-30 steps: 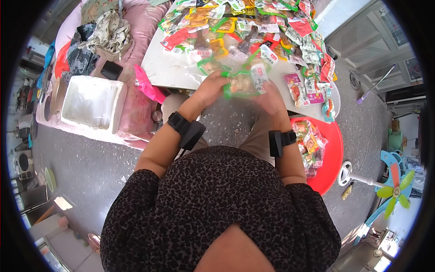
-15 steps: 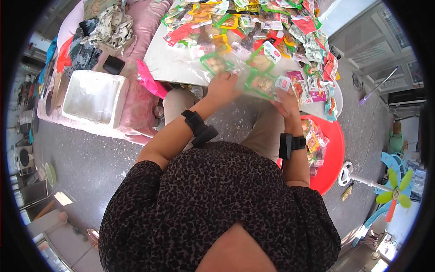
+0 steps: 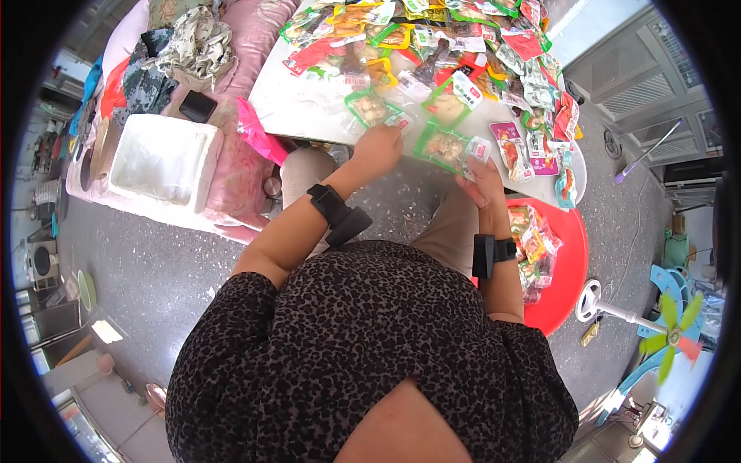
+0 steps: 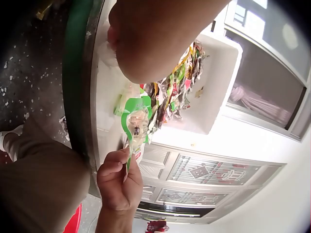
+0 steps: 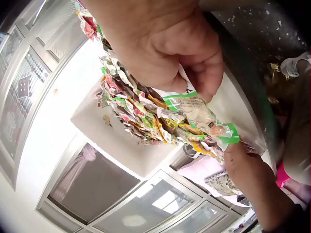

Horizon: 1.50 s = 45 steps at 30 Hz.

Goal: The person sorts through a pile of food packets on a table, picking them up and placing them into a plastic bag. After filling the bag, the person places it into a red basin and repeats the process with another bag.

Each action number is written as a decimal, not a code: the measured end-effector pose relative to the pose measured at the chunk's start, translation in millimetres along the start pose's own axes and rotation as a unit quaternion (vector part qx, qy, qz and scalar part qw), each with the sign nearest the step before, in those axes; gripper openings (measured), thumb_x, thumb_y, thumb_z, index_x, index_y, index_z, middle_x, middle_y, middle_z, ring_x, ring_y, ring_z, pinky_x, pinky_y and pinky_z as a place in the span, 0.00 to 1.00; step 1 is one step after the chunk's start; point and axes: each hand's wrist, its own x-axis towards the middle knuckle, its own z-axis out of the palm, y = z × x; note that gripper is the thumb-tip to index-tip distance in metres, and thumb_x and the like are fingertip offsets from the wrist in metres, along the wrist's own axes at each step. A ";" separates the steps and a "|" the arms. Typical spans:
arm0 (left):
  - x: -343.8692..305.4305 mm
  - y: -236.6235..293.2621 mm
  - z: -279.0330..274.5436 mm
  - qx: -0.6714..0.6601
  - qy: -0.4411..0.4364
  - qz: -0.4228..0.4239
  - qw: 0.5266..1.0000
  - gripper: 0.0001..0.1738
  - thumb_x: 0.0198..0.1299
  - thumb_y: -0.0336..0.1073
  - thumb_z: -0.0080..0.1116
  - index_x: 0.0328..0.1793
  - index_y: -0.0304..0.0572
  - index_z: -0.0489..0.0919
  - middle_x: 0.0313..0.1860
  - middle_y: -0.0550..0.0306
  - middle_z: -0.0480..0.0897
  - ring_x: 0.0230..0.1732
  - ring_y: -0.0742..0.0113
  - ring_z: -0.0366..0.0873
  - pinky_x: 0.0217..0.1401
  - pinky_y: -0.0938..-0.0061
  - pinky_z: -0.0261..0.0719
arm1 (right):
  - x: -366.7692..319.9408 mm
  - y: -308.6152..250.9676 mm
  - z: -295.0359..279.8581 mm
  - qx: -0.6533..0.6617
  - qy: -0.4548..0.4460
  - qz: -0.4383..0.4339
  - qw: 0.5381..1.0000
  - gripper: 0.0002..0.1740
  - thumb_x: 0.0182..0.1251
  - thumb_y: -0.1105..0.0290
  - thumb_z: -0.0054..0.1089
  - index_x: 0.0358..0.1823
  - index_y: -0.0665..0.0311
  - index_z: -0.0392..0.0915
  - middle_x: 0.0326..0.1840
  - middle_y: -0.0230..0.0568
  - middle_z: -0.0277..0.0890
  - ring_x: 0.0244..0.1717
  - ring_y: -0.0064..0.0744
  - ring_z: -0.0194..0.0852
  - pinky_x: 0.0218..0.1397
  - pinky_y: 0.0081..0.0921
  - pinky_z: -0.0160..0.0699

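My right hand (image 3: 485, 184) pinches the labelled end of a clear, green-edged food packet (image 3: 445, 147), with pale pieces showing inside. The packet stands out over the table's front edge, and its green border (image 4: 127, 112) shows in the left wrist view. Bent at the table edge, my left hand (image 3: 378, 150) has its fingertips at the labelled corner of a second green-edged packet (image 3: 369, 109). In the right wrist view, that left hand (image 5: 243, 162) grips close below a green packet end. A third green-edged packet (image 3: 449, 105) lies just beyond, between the two.
Many colourful food packets (image 3: 432, 46) cover the back of the white table (image 3: 282, 104). A red basin (image 3: 567, 262) with more packets stands at the lower right. On the left, a foam box (image 3: 158, 166) and phone (image 3: 197, 106) lie on a pink-covered bed. A fan (image 3: 674, 337) spins at right.
My hands have moved apart: both were at the green-edged packet; now the right hand alone holds it, drawn rightward. The left hand has shifted to the second packet's corner.
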 end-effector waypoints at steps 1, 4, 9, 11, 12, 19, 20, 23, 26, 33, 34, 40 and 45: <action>0.3 2.3 -1.3 -0.007 0.005 0.000 1.000 0.11 0.50 0.36 0.41 0.27 0.36 0.70 0.27 0.43 0.72 0.34 0.47 0.70 0.37 0.58 0.67 | -3.8 -2.1 4.3 -0.009 0.001 0.006 1.000 0.11 0.56 0.73 0.47 0.42 0.60 0.64 0.33 0.35 0.70 0.29 0.28 0.71 0.25 0.23 0.73; 0.2 19.8 -11.0 0.009 0.012 -0.015 1.000 0.11 0.51 0.37 0.40 0.28 0.37 0.70 0.28 0.44 0.72 0.32 0.47 0.71 0.35 0.58 0.68 | -3.1 1.6 9.1 -0.017 -0.016 0.010 1.000 0.10 0.56 0.73 0.46 0.41 0.60 0.64 0.34 0.35 0.70 0.29 0.27 0.71 0.25 0.22 0.73; 0.2 39.3 -12.8 0.073 -0.009 0.010 0.997 0.10 0.51 0.37 0.41 0.31 0.38 0.69 0.28 0.47 0.72 0.30 0.50 0.72 0.31 0.61 0.70 | 2.1 8.2 20.3 -0.007 -0.035 -0.008 0.999 0.09 0.57 0.73 0.45 0.41 0.61 0.65 0.34 0.35 0.70 0.30 0.27 0.71 0.26 0.21 0.74; 0.4 44.4 -15.5 0.076 -0.012 0.029 0.997 0.10 0.51 0.38 0.42 0.31 0.38 0.69 0.27 0.48 0.72 0.31 0.51 0.73 0.31 0.62 0.71 | -1.8 7.1 32.1 -0.012 -0.018 -0.017 1.000 0.09 0.57 0.73 0.45 0.41 0.61 0.65 0.34 0.35 0.70 0.30 0.26 0.70 0.26 0.20 0.74; 1.8 44.9 -15.0 0.074 -0.011 0.037 0.996 0.10 0.51 0.38 0.43 0.31 0.38 0.69 0.28 0.48 0.73 0.31 0.51 0.73 0.31 0.62 0.71 | 1.0 9.2 33.8 -0.006 -0.032 -0.024 0.999 0.10 0.57 0.73 0.45 0.41 0.61 0.65 0.35 0.35 0.70 0.31 0.26 0.70 0.26 0.21 0.74; 12.9 57.3 -10.5 0.109 -0.003 0.061 0.992 0.09 0.49 0.38 0.43 0.30 0.40 0.70 0.27 0.48 0.73 0.32 0.51 0.73 0.32 0.63 0.71 | 44.4 43.5 54.8 -0.171 -0.165 -0.225 0.945 0.09 0.56 0.74 0.44 0.39 0.64 0.64 0.33 0.37 0.70 0.30 0.25 0.69 0.23 0.18 0.70; 13.5 58.5 -10.7 0.104 -0.006 0.046 0.993 0.09 0.49 0.38 0.43 0.29 0.40 0.70 0.27 0.49 0.73 0.32 0.51 0.73 0.32 0.64 0.71 | 49.3 43.9 52.1 -0.219 -0.156 -0.213 0.940 0.09 0.56 0.73 0.45 0.39 0.65 0.65 0.32 0.36 0.70 0.29 0.25 0.69 0.23 0.18 0.69; 10.7 55.8 -16.6 0.053 -0.001 0.047 0.997 0.11 0.50 0.39 0.43 0.30 0.39 0.70 0.27 0.48 0.73 0.32 0.52 0.73 0.31 0.63 0.71 | 52.3 24.9 45.6 -0.282 -0.066 -0.037 0.956 0.08 0.54 0.72 0.46 0.35 0.66 0.67 0.28 0.35 0.69 0.26 0.23 0.67 0.21 0.18 0.66; 8.0 53.2 -15.6 0.059 -0.005 0.054 0.997 0.11 0.50 0.39 0.43 0.30 0.39 0.70 0.27 0.47 0.73 0.31 0.51 0.73 0.30 0.62 0.71 | 47.0 8.6 45.0 -0.336 -0.088 -0.010 0.938 0.07 0.53 0.71 0.46 0.31 0.67 0.69 0.24 0.34 0.69 0.20 0.21 0.65 0.20 0.18 0.65; 8.7 48.0 -4.7 0.042 0.049 0.056 0.996 0.09 0.51 0.37 0.44 0.31 0.40 0.70 0.27 0.47 0.73 0.28 0.50 0.72 0.29 0.61 0.70 | 44.5 16.4 75.8 -0.323 -0.142 -0.091 0.931 0.07 0.53 0.69 0.47 0.29 0.65 0.71 0.21 0.35 0.68 0.19 0.20 0.66 0.20 0.15 0.65; 9.2 42.9 -4.2 0.046 0.043 0.046 0.997 0.08 0.51 0.37 0.44 0.31 0.40 0.70 0.27 0.47 0.73 0.28 0.50 0.72 0.29 0.61 0.70 | 47.8 15.0 73.8 -0.350 -0.166 -0.064 0.920 0.08 0.52 0.68 0.48 0.30 0.65 0.71 0.21 0.34 0.69 0.20 0.20 0.67 0.20 0.15 0.65; 10.7 22.5 8.1 0.018 0.120 0.122 0.985 0.05 0.49 0.34 0.47 0.27 0.40 0.70 0.23 0.49 0.72 0.25 0.51 0.71 0.26 0.62 0.69 | 37.8 -69.2 35.7 -0.387 -0.193 -0.063 0.900 0.11 0.51 0.66 0.52 0.35 0.63 0.70 0.25 0.31 0.70 0.23 0.19 0.68 0.21 0.13 0.63; 14.6 15.7 18.6 0.050 0.128 0.169 0.976 0.03 0.47 0.31 0.49 0.25 0.41 0.69 0.19 0.51 0.70 0.21 0.53 0.69 0.22 0.63 0.67 | 68.2 -183.0 -69.4 -0.178 0.099 -0.234 0.951 0.08 0.51 0.70 0.52 0.34 0.62 0.71 0.24 0.29 0.71 0.24 0.17 0.68 0.24 0.12 0.63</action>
